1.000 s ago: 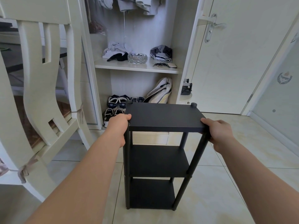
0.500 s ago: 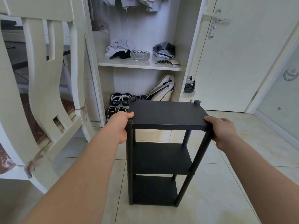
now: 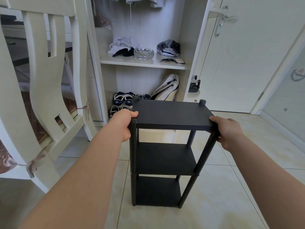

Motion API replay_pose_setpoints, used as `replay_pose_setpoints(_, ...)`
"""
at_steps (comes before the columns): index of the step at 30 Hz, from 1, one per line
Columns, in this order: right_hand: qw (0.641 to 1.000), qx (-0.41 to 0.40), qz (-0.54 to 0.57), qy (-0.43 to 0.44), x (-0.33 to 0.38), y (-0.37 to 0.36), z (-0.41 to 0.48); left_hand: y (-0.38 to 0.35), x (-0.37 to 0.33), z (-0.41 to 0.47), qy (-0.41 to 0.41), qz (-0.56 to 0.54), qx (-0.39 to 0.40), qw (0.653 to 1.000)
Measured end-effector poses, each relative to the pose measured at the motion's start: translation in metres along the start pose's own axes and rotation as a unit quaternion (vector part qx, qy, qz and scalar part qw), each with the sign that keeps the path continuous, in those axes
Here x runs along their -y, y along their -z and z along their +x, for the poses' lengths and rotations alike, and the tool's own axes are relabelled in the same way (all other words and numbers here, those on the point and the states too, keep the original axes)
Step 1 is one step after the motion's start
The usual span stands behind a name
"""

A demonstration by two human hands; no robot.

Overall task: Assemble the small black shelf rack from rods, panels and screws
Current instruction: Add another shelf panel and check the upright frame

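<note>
— Rack's position?
— Black shelf rack (image 3: 171, 115) upright on tiled floor (image 3: 231, 195), before open cupboard (image 3: 143, 63); three panels fitted.
— Hands?
— Left hand (image 3: 123, 125) grips the top panel's near left corner; right hand (image 3: 228, 131) grips the near right corner.

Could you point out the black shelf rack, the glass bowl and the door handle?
black shelf rack (image 3: 171, 113): head view, middle of its top panel.
glass bowl (image 3: 144, 53): head view, its faceted side.
door handle (image 3: 230, 17): head view, its lever.

Two bare forearms (image 3: 85, 169), bare left hand (image 3: 123, 125), bare right hand (image 3: 228, 131).
</note>
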State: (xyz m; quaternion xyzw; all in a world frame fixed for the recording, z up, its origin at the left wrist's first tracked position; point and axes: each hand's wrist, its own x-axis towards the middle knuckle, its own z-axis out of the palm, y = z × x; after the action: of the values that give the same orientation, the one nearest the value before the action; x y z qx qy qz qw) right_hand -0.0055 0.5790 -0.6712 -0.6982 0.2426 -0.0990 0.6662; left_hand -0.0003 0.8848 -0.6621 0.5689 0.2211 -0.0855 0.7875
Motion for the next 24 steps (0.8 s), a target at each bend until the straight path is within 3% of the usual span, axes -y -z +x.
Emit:
replay_pose_setpoints(5,1.000,-0.011,-0.021,-0.009,-0.002,0.002,0.005,0.006,0.020,0.001,0.034,0.021,-0.033,0.999)
replay_pose_setpoints(14,0.999,0.025,-0.009,-0.041,0.002,0.006,0.006,0.004,0.019,0.000,0.042,0.039,-0.008,0.998)
replay_pose_setpoints(24,0.993,0.087,0.016,-0.078,0.001,0.022,0.013,-0.010,0.016,-0.008,-0.046,0.106,0.002,0.993)
